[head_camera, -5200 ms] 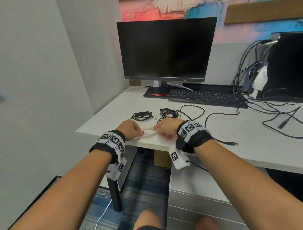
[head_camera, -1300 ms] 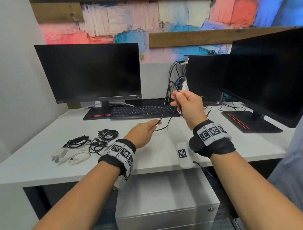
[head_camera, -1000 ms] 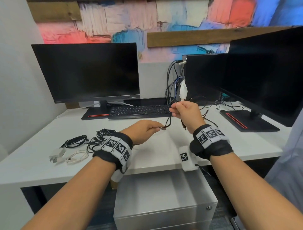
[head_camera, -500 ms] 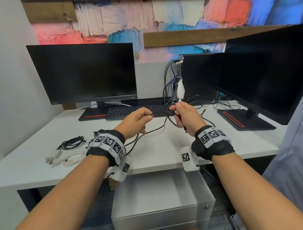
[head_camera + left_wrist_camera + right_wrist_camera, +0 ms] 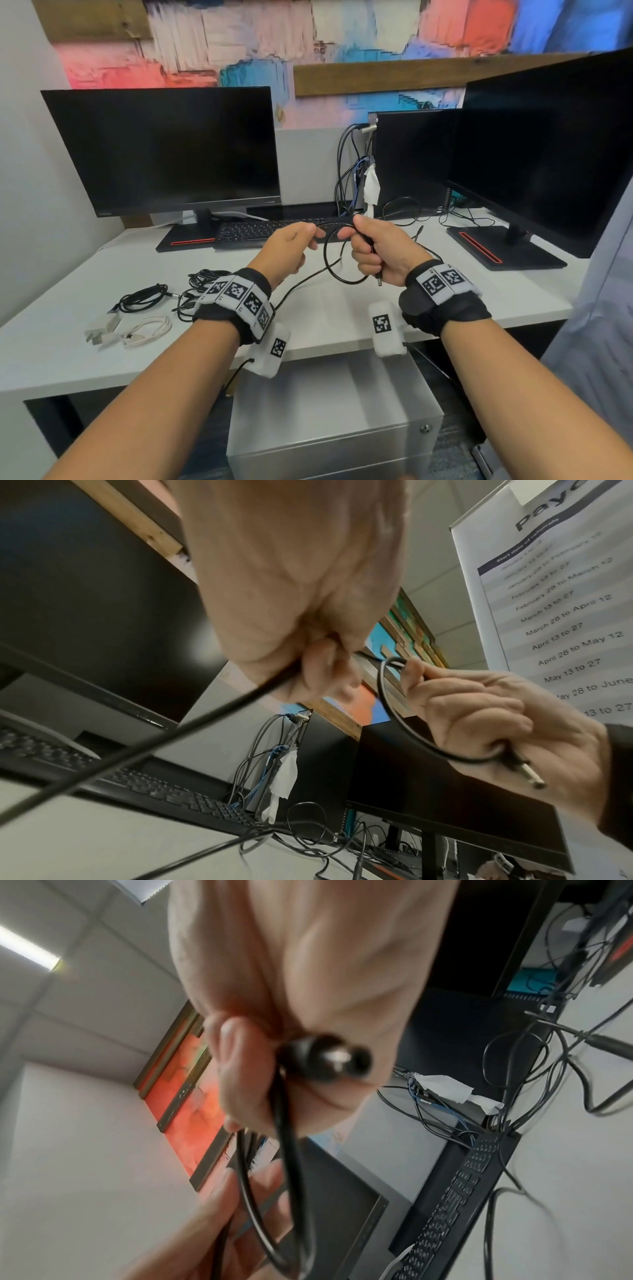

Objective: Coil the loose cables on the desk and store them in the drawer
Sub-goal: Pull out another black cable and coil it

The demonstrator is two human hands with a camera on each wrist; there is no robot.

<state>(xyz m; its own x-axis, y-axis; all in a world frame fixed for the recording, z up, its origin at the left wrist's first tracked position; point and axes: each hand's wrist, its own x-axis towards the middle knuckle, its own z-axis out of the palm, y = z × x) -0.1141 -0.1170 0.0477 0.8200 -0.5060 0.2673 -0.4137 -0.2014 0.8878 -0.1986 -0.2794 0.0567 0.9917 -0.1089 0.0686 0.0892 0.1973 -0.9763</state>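
A thin black cable (image 5: 328, 263) hangs between both hands above the white desk (image 5: 342, 318). My right hand (image 5: 371, 248) grips its plug end (image 5: 529, 773) in a fist, with one loop (image 5: 404, 718) hanging below the fingers. The barrel plug (image 5: 329, 1060) faces the right wrist camera. My left hand (image 5: 294, 245) pinches the cable (image 5: 137, 753) a short way along, close to the right hand. The cable's free length trails down to the desk by my left wrist. On the desk's left lie two coiled black cables (image 5: 144, 298) and a coiled white cable (image 5: 144, 330).
A closed grey drawer cabinet (image 5: 329, 421) stands under the desk's front edge. A monitor (image 5: 164, 150) and keyboard (image 5: 270, 231) sit behind, a second monitor (image 5: 548, 147) at right. More loose black cables (image 5: 404, 212) lie by the computer tower (image 5: 407, 161).
After setting down the white coil at left, I turned right and picked up the black cable. Over the last second my left hand has risen close to the right, forming a loop.
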